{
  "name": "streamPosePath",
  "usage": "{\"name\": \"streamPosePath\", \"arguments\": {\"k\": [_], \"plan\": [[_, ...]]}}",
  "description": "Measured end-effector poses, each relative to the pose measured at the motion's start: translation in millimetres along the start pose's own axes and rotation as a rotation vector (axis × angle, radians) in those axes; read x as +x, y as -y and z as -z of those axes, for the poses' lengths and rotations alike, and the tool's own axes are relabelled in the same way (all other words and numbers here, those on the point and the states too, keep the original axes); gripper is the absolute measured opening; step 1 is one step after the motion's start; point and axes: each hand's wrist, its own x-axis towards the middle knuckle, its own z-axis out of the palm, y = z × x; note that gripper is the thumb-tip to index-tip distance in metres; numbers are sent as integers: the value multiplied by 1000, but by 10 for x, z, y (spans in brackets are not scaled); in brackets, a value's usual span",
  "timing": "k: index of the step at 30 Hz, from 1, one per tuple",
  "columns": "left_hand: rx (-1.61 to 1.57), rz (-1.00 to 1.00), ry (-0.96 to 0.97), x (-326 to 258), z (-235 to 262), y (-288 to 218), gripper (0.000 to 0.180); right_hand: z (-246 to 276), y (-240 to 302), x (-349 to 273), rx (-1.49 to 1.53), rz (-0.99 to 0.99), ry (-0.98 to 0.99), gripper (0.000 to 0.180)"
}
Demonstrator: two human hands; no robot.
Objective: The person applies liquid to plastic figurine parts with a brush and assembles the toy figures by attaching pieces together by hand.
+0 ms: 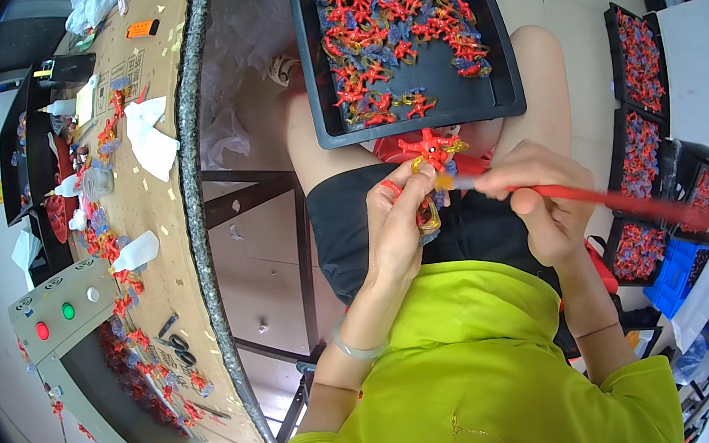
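Note:
My left hand (398, 224) holds a small red star-shaped toy figure (432, 149) with a gold ring part, just above my lap. My right hand (542, 200) grips a long red-handled brush (633, 202), whose tip touches the figure's side. The brush handle runs off blurred to the lower right. A black tray (320, 90) rests on my knees beyond the hands, carrying several red and blue figures (391, 8) of the same kind.
A curved cardboard-topped workbench (167, 239) lies to the left, with red figures, white paper scraps and small bottles. A grey control box (59, 308) with red and green buttons sits beside it. More black trays (640, 63) of figures and a blue bin (682, 266) stand at the right.

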Motion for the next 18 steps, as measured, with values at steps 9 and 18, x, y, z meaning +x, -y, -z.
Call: {"name": "streamPosePath", "arguments": {"k": [9,18], "plan": [[448,-66,0,-27,-69,9,17,203,-120,252,-22,-15,44,15],[433,-5,70,26,20,17,21,256,-234,332,25,-80,68,14]]}}
